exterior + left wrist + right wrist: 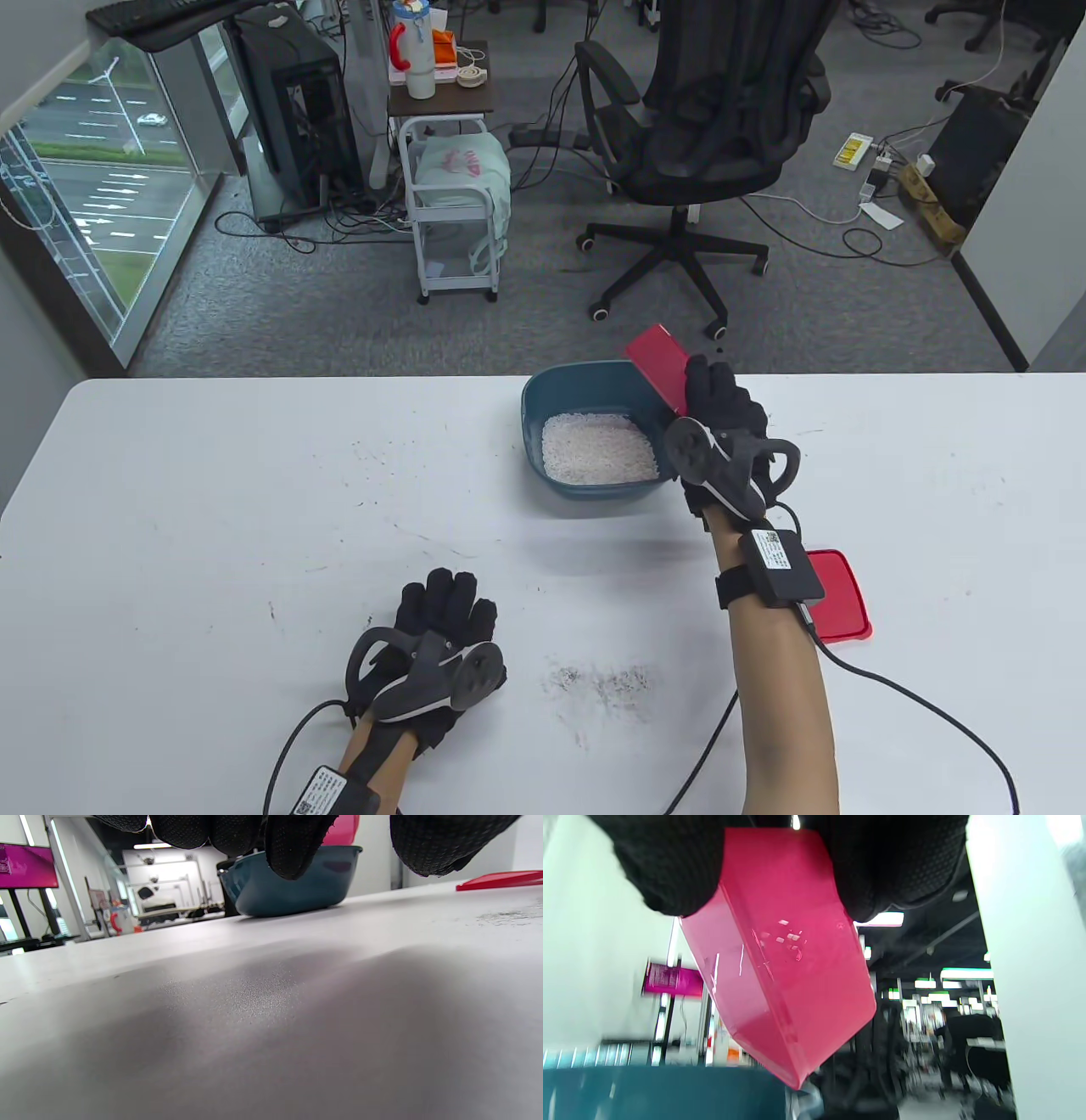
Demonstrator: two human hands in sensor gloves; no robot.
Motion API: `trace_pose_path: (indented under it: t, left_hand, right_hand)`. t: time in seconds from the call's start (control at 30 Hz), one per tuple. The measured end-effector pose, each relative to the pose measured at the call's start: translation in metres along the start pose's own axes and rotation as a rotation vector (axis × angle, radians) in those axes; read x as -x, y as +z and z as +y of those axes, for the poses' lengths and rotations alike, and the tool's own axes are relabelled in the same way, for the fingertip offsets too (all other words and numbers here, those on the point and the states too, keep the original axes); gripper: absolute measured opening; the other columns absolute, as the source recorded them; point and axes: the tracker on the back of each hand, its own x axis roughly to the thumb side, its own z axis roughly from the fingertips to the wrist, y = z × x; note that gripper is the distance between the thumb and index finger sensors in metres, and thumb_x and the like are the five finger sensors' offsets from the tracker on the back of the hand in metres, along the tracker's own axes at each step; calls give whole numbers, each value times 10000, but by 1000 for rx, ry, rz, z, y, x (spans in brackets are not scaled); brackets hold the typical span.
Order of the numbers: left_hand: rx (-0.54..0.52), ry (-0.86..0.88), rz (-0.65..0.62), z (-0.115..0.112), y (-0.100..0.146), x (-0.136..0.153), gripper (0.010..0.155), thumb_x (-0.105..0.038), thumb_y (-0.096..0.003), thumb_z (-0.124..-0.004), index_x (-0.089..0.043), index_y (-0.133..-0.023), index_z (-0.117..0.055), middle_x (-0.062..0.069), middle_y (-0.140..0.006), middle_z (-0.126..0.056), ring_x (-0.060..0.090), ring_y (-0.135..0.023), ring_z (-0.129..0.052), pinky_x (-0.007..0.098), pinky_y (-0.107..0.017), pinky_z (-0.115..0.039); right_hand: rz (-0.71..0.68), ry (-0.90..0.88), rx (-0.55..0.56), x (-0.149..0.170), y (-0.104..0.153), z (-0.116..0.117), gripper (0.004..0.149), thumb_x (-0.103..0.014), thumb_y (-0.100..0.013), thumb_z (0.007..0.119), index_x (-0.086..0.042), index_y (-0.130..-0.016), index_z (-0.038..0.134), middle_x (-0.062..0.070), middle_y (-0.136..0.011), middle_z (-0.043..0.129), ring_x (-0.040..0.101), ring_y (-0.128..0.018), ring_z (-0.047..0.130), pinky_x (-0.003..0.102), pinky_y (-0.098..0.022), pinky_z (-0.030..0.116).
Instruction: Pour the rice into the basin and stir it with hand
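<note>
A dark teal basin [543,399] sits at the far middle of the white table, with a flat bed of white rice [599,447] in it. My right hand [717,399] grips a red plastic container [660,367], tipped over the basin's right rim. In the right wrist view the red container [780,976] hangs from my gloved fingers [666,870] above the teal rim [661,1090], a few grains stuck to its wall. My left hand [441,615] rests flat on the table near the front, fingers straight, holding nothing. The basin [297,878] shows ahead in the left wrist view.
A red lid [836,594] lies flat on the table [212,509] by my right forearm; the lid [500,880] also shows in the left wrist view. Dark scuff marks [602,679] spot the table front. Beyond the far edge stand an office chair [704,127] and a white cart [454,204].
</note>
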Motion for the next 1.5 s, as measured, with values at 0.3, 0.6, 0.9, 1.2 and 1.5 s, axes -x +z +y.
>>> trace_pose_path:
  t: [0.3,0.6,0.9,1.2,1.5]
  left_hand:
    - [2,5,-1,0,0,0,829,-646,-369,-766,-188,-1057,-695,219,-1169,-527,552,-1064,-524,726,-735,-516]
    - [6,-1,-3,-1,0,-1,832,-647,-369,-766,-185,-1057,-697,222,-1168,-528,552,-1062,-528,725,-734,-518]
    - [13,3,-3,-1,0,-1,829,-647,-370,-765,-188,-1057,-696,222,-1169,-526,554,-1062,-525,727,-734,-516]
    - [17,-2,-4,-2,0,-2,831,-647,-371,-764,-185,-1058,-696,223,-1169,-526,554,-1063,-524,726,-734,-516]
    - [24,-5,-5,-2,-1,-2,830,-648,-369,-764,-188,-1057,-697,221,-1169,-528,553,-1062,-527,725,-734,-519]
  right_hand:
    - [-17,79,148,-2,8,-10,824,-495,-229,945,-144,-920,665,194,-861,746,405,-535,990,544,-401,864]
    - [28,51,-9,4,1,-5,818,-464,-240,948,-147,-935,655,197,-877,734,419,-550,982,557,-414,853]
    - [42,68,152,5,10,-10,803,-449,-248,944,-147,-934,656,208,-878,720,424,-550,969,561,-414,844]
    - [24,109,167,10,20,-5,798,-465,-250,942,-148,-930,671,205,-876,727,412,-548,975,557,-417,850]
    - [142,-91,70,32,17,-10,804,-465,-257,930,-132,-939,663,224,-874,718,422,-540,977,564,-410,852]
